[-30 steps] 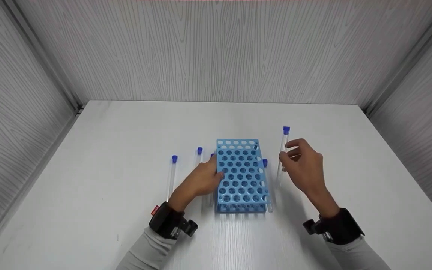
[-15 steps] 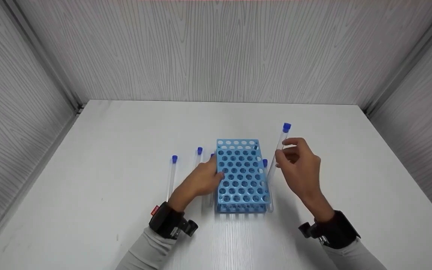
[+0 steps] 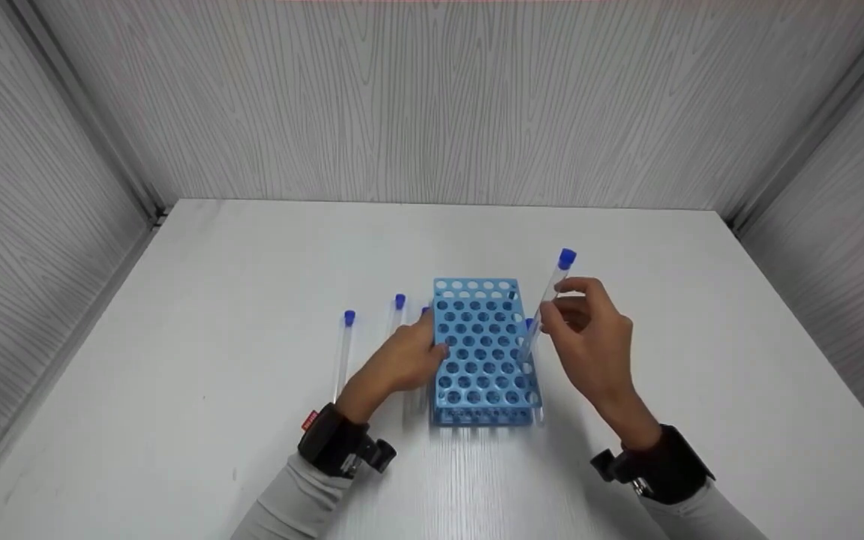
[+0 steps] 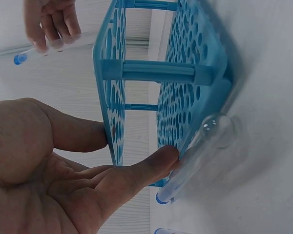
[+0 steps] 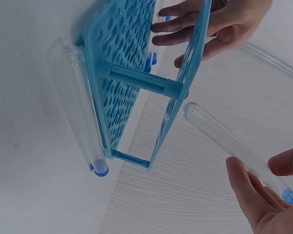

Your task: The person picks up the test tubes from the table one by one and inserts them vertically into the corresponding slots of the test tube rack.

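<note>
A light blue test tube rack [image 3: 484, 406] stands on the table, full of round holes in its upper and lower plates. My left hand [image 3: 402, 358] holds the rack's left side, thumb on the upper plate and a finger against the lower one. With thumb and fingertips, my right hand [image 3: 593, 345] pinches a clear test tube [image 5: 224, 137] near its blue cap. That tube is tilted, its rounded end at the right edge of the upper plate. From the right wrist view the end appears just outside the plate; whether it touches is unclear.
Another capped tube [image 5: 83, 112] lies along the rack's right side. To the left lie a tube [image 3: 343, 352], a second tube [image 3: 396, 313] and a third, its cap [image 3: 425, 310] showing beside my left hand. A grey panel [image 3: 432, 105] rises behind the white table [image 3: 267, 255].
My right hand has moved left, carrying the test tube from beside the rack to its right edge. The tube has tilted more, cap to the right. The left hand and rack stay put.
</note>
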